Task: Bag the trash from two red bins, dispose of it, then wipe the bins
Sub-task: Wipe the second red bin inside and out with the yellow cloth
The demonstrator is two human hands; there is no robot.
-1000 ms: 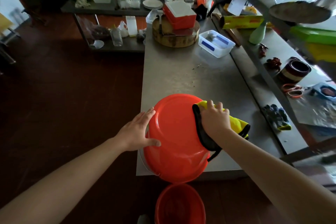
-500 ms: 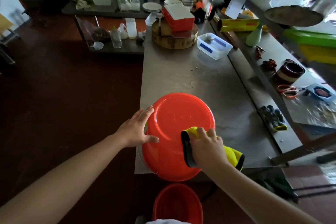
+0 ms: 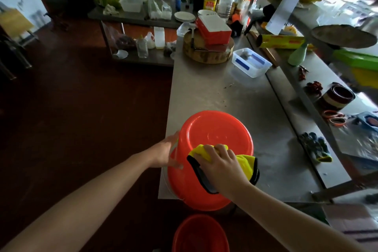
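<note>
1. Since the right hand (image 3: pixel 222 162), clenched on the cloth (image 3: pixel 244 162), has swept to the bin's (image 3: pixel 214 131) near side, its base is judged wiped.
2. Left hand (image 3: pixel 163 152), fingers flat, steadies the bin on the table (image 3: pixel 214 92).

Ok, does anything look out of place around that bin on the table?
The upturned red bin overhangs the near corner of the table, above the second bin on the floor; the left hand steadies it. A few crumbs lie scattered mid-table.
</note>
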